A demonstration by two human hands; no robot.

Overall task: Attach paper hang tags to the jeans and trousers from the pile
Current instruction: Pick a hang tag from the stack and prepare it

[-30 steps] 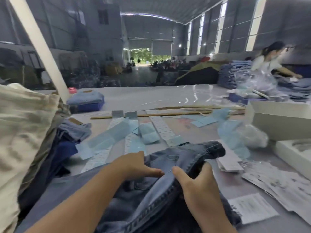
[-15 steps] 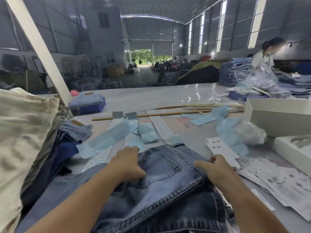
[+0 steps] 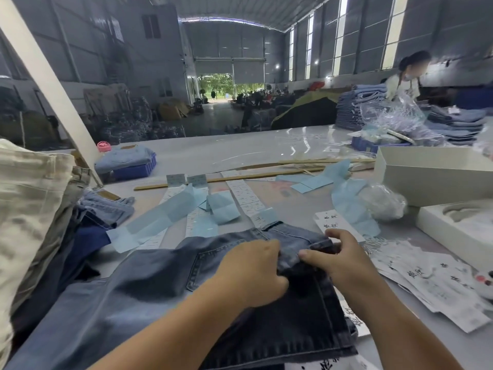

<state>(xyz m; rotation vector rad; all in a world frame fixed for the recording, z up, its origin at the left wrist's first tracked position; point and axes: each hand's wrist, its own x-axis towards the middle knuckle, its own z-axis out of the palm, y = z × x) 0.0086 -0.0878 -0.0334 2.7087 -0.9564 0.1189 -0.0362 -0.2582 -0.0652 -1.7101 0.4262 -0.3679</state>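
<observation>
The grey table (image 3: 240, 153) fills the view, its far edge running from 9 to 3 o'clock, with a wide bare stretch of top between that edge and the paper clutter at the middle. At 9 o'clock the pile (image 3: 32, 214) of folded trousers stands tall, cream cloth on top and dark blue beneath, crowding the table's left side. One pair of blue jeans (image 3: 149, 279) lies flat from 7 o'clock up to the centre, back pocket upward, its waistband edge at the middle just short of the paper strips. Two white open boxes sit at 3 o'clock: the larger box (image 3: 432, 177) and, nearer, a shallow tray box (image 3: 458, 231); they close off the right side. One blue crate (image 3: 133, 169) holding folded denim sits at 10 o'clock. Two long wooden sticks (image 3: 240, 177) lie across at 12 o'clock. Loose light-blue paper strips (image 3: 160, 217) and white printed label strips (image 3: 248, 198) spread between sticks and jeans. White hang tags (image 3: 432, 284) lie scattered at 4 o'clock, too overlapped to count. The left hand (image 3: 253, 271) rests on the jeans with fingers curled onto the waistband cloth. The right hand (image 3: 338, 257), close beside it, pinches the waistband corner between thumb and curled fingers.
</observation>
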